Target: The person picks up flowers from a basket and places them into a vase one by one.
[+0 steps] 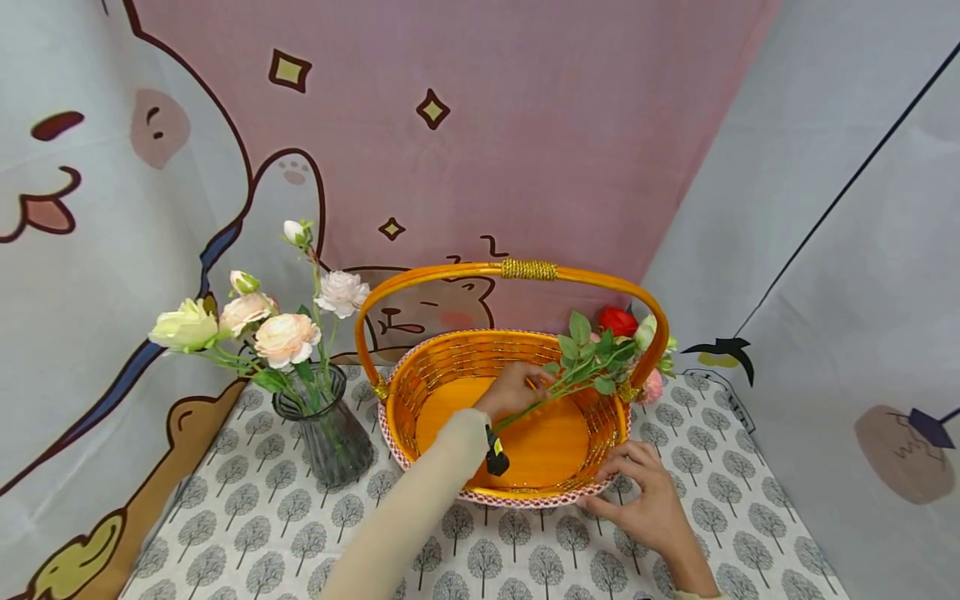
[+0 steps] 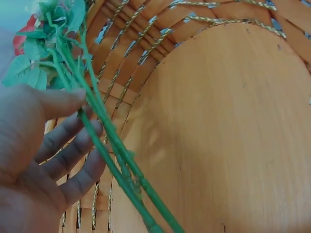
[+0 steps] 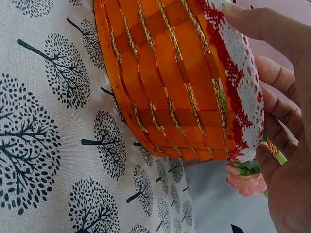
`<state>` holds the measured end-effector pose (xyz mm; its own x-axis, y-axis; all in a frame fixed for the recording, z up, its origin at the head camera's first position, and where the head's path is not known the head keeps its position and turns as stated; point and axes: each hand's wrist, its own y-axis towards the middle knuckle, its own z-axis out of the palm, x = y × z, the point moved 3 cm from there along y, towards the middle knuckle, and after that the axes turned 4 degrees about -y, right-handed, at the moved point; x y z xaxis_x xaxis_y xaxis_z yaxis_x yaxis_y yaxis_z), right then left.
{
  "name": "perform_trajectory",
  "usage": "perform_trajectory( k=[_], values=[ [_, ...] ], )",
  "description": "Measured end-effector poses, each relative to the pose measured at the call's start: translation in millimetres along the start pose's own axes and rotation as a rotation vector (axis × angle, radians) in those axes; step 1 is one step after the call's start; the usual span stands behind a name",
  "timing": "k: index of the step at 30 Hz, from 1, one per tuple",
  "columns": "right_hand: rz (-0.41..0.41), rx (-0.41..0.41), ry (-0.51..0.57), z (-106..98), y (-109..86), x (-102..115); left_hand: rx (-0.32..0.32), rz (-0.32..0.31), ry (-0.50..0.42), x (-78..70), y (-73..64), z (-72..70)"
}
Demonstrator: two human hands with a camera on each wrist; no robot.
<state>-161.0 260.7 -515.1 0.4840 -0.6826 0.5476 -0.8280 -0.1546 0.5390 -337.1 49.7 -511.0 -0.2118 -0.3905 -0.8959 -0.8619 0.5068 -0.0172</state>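
An orange woven basket (image 1: pixel 438 410) with a tall arched handle (image 1: pixel 528 269) and a red-and-white lace rim stands on the table. Inside it, my left hand (image 1: pixel 514 390) pinches a green flower stem (image 2: pixel 99 141) between thumb and forefinger, the other fingers behind the stems. These artificial flowers lean on the basket's right side, where a red rose (image 1: pixel 618 320), leaves (image 1: pixel 588 354) and a pink bloom (image 1: pixel 652 386) show past the rim. My right hand (image 1: pixel 642 497) holds the front right rim, thumb outside on the lace (image 3: pixel 238 53) and fingers over the edge.
Left of the basket stands a grey ribbed glass vase (image 1: pixel 337 446) with several peach, cream and white flowers (image 1: pixel 287 340). A tree-print cloth (image 1: pixel 517 550) covers the table. Cartoon-printed curtains (image 1: pixel 570 150) close in the back and both sides.
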Motion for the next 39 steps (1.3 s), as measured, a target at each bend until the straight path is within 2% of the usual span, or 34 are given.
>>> perform_trajectory(
  k=[8, 18, 32, 39],
  values=[
    [0.009, -0.006, 0.002, 1, -1.6, -4, -0.033, -0.019, 0.006, -6.5, -4.2, 1.3],
    [-0.003, -0.003, 0.009, -1, -1.4, 2, -0.058, 0.004, -0.043, -9.6, -9.0, -1.8],
    [-0.006, 0.001, 0.006, -1, -0.5, 2, -0.075, -0.002, -0.086, -12.8, -13.8, -10.3],
    [-0.005, 0.01, 0.008, -2, 0.4, 3, -0.076, 0.003, -0.153, -16.3, -16.4, -15.9]
  ],
)
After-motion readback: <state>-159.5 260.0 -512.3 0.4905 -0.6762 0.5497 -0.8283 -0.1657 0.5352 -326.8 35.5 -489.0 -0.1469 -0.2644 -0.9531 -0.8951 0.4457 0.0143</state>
